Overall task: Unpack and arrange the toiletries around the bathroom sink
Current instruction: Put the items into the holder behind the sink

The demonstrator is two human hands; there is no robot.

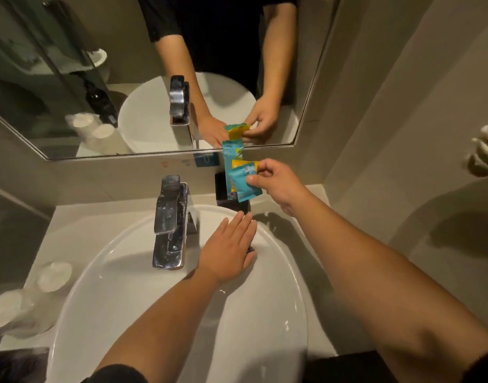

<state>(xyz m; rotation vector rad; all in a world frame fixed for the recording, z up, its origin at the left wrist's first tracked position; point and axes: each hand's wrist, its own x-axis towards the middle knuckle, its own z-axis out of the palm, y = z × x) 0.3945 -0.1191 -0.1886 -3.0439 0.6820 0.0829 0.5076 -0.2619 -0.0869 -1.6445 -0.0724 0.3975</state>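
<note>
Two hands over one white sink (278,272), head view only.

Sachets (244,179): small flat packets, teal with a yellow one behind, held together above the counter's back edge, right of the tap (169,222). Front teal packet tilted, long axis running roughly up-down in frame, lower corner pointing toward the basin. How many packets are in the bunch cannot be told.

Long sachet (231,154): teal strip standing upright against the wall just below the mirror (306,106), long axis vertical, top end touching the mirror's lower frame. Its foot is hidden behind the held packets and a black holder (220,186) on the counter; whether it stands in the holder cannot be told.

Right hand (276,185): arm reaching forward from lower right, thumb and fingers curled, pinching the sachets at their right edge.

Left hand (227,250): arm reaching from lower centre, palm down, fingers straight and together, hovering flat over the rear of the basin; it has hold of nothing. Fingertips point toward the black holder.

Cups (30,297): two wrapped white cups lying on the counter at left of the sink; contents not discernible.

Mirror: reflects both hands, packets, tap, cups and a dark bottle (100,105).
</note>
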